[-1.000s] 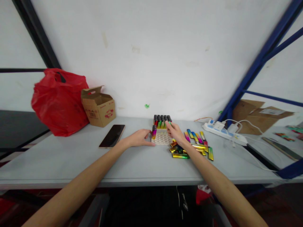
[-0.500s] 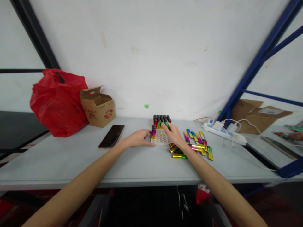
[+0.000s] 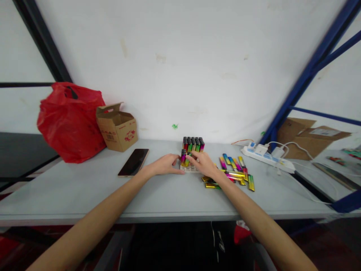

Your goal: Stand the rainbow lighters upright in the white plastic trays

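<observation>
A white tray with round holes (image 3: 189,168) lies on the grey table (image 3: 84,192), with several shiny rainbow-coloured lighters (image 3: 193,144) standing in its far rows. My left hand (image 3: 165,164) rests against the tray's left edge, fingers curled on it. My right hand (image 3: 202,164) lies over the tray and pinches one upright lighter (image 3: 188,158) next to another lighter at the tray's left side. A loose pile of lighters (image 3: 235,173) lies flat just right of my right wrist.
A dark phone (image 3: 133,162) lies left of my left hand. A small cardboard box (image 3: 116,127) and a red plastic bag (image 3: 69,120) stand at the back left. A white power strip (image 3: 266,156) with cables lies at the back right, beside a blue rack post (image 3: 299,86).
My right hand has moved from the far right rows of the tray leftward and nearer, carrying a lighter to the tray's left side. The left hand has stayed put.
</observation>
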Tool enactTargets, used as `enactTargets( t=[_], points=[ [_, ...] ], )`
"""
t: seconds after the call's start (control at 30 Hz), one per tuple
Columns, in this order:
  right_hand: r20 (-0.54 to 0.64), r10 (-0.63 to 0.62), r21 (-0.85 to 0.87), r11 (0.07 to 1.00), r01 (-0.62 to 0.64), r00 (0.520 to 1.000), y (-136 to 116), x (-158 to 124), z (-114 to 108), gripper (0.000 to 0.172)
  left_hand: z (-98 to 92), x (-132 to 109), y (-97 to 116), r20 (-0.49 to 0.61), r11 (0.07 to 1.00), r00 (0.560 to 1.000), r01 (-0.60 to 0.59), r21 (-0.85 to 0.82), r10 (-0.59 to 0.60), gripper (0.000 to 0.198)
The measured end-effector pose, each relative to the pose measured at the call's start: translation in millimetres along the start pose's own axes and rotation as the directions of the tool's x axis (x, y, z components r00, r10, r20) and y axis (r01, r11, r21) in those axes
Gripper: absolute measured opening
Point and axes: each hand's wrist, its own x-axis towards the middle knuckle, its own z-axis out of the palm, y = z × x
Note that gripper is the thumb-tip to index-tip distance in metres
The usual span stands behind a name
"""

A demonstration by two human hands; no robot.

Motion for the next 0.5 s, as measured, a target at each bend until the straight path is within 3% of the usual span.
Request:
enactTargets(
  t=[0.27, 0.5],
  points=[
    [0.068, -0.028, 0.073, 0.997, 0.023, 0.997, -1.0, -0.6, 0.9, 0.029, 1.0, 0.7, -1.3, -0.002, 1.000, 1.000, -0.004, -0.019, 0.004, 0.072],
    [0.111, -0.131, -0.118, 0.983, 0.144, 0.985, 3.7, 0.8, 5.8, 0.028, -0.3, 0.1, 0.6, -0.001, 0.999, 1.000, -0.003, -0.036, 0.003, 0.067]
  ],
)
